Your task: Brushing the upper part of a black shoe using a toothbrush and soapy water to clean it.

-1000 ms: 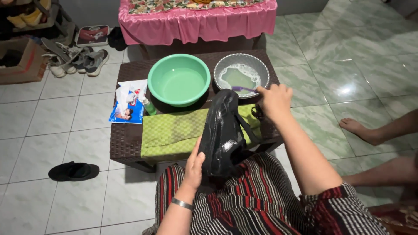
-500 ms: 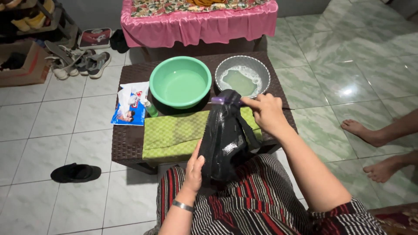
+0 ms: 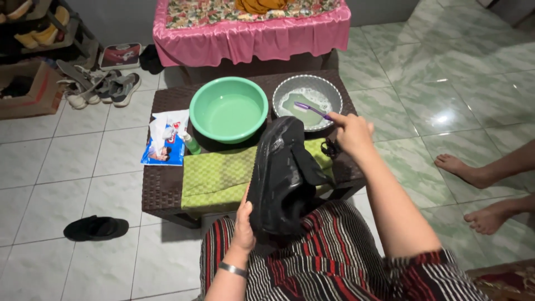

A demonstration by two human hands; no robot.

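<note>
The right hand (image 3: 350, 134) grips a purple toothbrush (image 3: 312, 110) by its handle, with the bristle end reaching over a grey bowl (image 3: 307, 101) of soapy water. The left hand (image 3: 243, 223) clasps the lower edge of a black shoe (image 3: 284, 175), holding it tilted upright above the person's striped lap, at the near edge of a dark woven surface (image 3: 161, 184). A green cloth (image 3: 217, 177) lies on that surface under the shoe. Beside the grey bowl sits a green basin (image 3: 229, 110), and left of it a blue and white packet (image 3: 165, 139). A black sandal (image 3: 96, 228) lies on the tiled floor (image 3: 72, 167). Another person's bare feet (image 3: 473, 189) rest at the right.
</note>
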